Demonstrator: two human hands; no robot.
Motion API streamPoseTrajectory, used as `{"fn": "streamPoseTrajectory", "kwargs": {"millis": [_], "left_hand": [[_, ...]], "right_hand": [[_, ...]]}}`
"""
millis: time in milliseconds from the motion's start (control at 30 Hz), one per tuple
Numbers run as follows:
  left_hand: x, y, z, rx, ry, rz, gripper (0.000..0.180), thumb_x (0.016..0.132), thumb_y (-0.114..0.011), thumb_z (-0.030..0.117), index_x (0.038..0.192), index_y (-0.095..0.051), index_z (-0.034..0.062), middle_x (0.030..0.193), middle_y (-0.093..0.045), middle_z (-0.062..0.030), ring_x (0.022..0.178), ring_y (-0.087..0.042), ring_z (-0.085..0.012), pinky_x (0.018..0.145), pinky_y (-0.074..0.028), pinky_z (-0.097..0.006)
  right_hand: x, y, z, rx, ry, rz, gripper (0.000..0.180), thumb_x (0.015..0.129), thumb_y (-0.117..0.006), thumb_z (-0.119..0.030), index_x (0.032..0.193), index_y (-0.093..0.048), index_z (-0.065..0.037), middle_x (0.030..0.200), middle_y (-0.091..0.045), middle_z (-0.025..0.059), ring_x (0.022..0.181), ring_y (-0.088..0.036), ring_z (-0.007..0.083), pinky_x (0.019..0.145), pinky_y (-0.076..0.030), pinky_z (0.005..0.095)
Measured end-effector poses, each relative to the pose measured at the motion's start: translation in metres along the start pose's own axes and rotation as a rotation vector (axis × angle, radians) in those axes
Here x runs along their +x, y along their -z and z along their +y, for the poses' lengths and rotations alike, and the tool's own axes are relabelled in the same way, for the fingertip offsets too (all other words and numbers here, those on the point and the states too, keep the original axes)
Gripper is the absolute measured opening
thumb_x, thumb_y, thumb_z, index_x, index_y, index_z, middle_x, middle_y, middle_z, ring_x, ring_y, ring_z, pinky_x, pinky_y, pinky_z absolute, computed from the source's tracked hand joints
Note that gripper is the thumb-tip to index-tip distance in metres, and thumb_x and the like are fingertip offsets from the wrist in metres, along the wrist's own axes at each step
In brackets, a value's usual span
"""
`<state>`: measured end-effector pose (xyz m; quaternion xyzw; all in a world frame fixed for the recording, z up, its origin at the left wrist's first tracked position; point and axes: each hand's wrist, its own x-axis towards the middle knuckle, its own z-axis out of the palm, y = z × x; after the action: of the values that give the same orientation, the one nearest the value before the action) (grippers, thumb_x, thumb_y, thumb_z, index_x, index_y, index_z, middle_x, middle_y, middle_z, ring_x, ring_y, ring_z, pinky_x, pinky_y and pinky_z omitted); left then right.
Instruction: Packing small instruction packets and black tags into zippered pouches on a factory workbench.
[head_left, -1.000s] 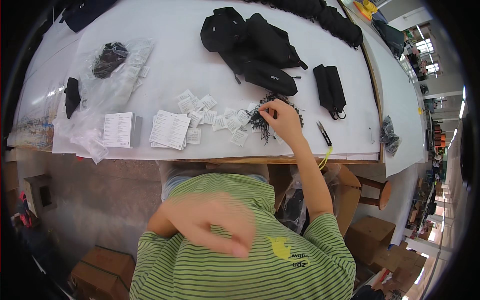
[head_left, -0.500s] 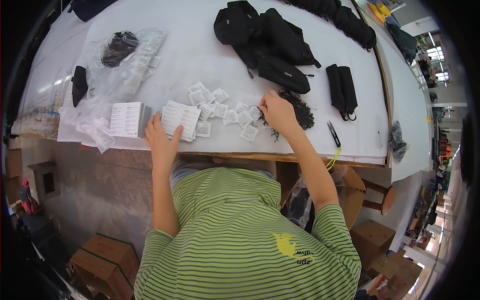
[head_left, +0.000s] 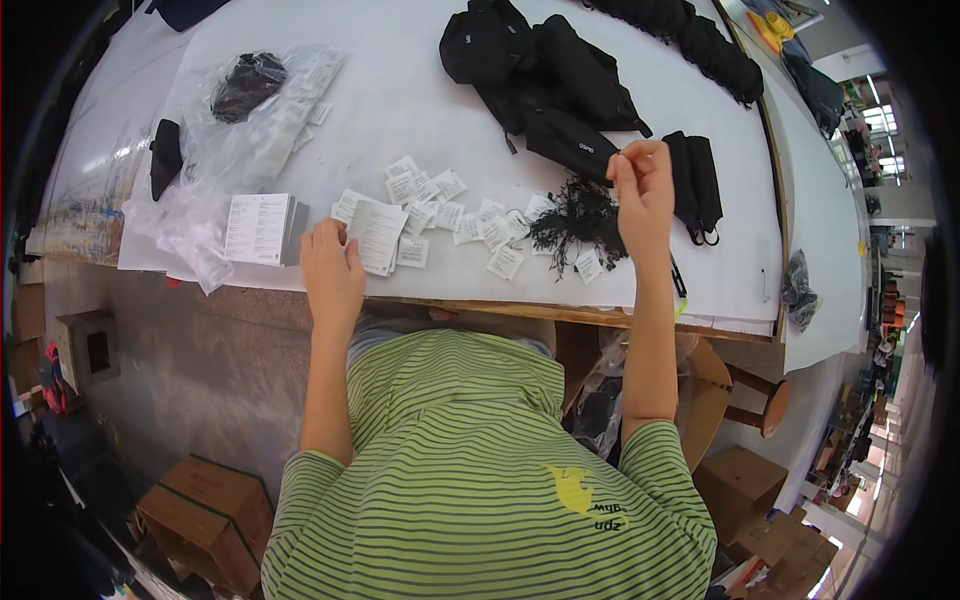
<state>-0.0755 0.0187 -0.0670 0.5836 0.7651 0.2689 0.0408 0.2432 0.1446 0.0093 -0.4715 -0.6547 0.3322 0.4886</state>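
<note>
My left hand (head_left: 333, 265) is at the left edge of some white printed cards (head_left: 375, 237), its fingers curled and pinched on a card there. To its left stands a thick stack of white cards (head_left: 258, 230). My right hand (head_left: 645, 195) is raised with thumb and fingertips pinched, in front of the black pouches; what it holds is too thin to make out. Below and left of it lies a tangled heap of black strings (head_left: 578, 222), with a small white tag (head_left: 588, 265) at its near edge. Several small white tags (head_left: 467, 229) spread between the cards and strings.
Black pouches (head_left: 572, 143) lie piled at the back, with a black pair (head_left: 693, 180) at the right. Thread snips (head_left: 678, 277) are partly hidden behind my right forearm. Clear plastic bags (head_left: 250, 140) cover the table's left. Its wooden front edge (head_left: 520, 310) borders my body.
My right hand has moved right and up from the tags and strings, still pinched. My left fingers have curled in at the cards' edge. Tags by the strings now show.
</note>
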Motion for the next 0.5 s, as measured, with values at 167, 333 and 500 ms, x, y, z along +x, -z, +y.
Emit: {"fn": "streamPoseTrajectory", "kwargs": {"millis": [167, 333, 500], "left_hand": [[0.000, 0.016, 0.031, -0.426, 0.324, -0.261, 0.019, 0.093, -0.049, 0.009, 0.108, -0.041, 0.0006, 0.091, -0.055, -0.0187, 0.081, -0.056, -0.0320, 0.071, -0.044, -0.038], [-0.009, 0.026, 0.058, -0.828, 0.264, -0.249, 0.033, 0.093, -0.052, 0.012, 0.119, -0.035, 0.0028, 0.100, -0.057, -0.0170, 0.092, -0.057, -0.0233, 0.080, -0.044, -0.033], [-0.015, 0.037, 0.095, -0.874, 0.024, -0.186, 0.060, 0.082, -0.071, 0.018, 0.127, -0.033, 0.0054, 0.109, -0.057, -0.0138, 0.100, -0.056, -0.0198, 0.089, -0.043, -0.031]], "right_hand": [[0.001, 0.018, -0.056, 0.081, 0.235, 0.253, 0.017, 0.091, -0.049, 0.002, 0.106, -0.044, -0.004, 0.077, -0.054, 0.0044, 0.063, -0.042, 0.0071, 0.060, -0.036, 0.0201], [-0.002, 0.020, -0.078, 0.014, 0.099, 0.200, 0.021, 0.090, -0.049, 0.002, 0.110, -0.043, -0.003, 0.077, -0.055, 0.0053, 0.066, -0.046, 0.0084, 0.061, -0.037, 0.0204], [-0.019, 0.012, -0.112, 0.111, 0.103, 0.124, 0.032, 0.087, -0.051, 0.003, 0.116, -0.040, -0.003, 0.076, -0.056, 0.0046, 0.070, -0.051, 0.0083, 0.063, -0.038, 0.0192]]}}
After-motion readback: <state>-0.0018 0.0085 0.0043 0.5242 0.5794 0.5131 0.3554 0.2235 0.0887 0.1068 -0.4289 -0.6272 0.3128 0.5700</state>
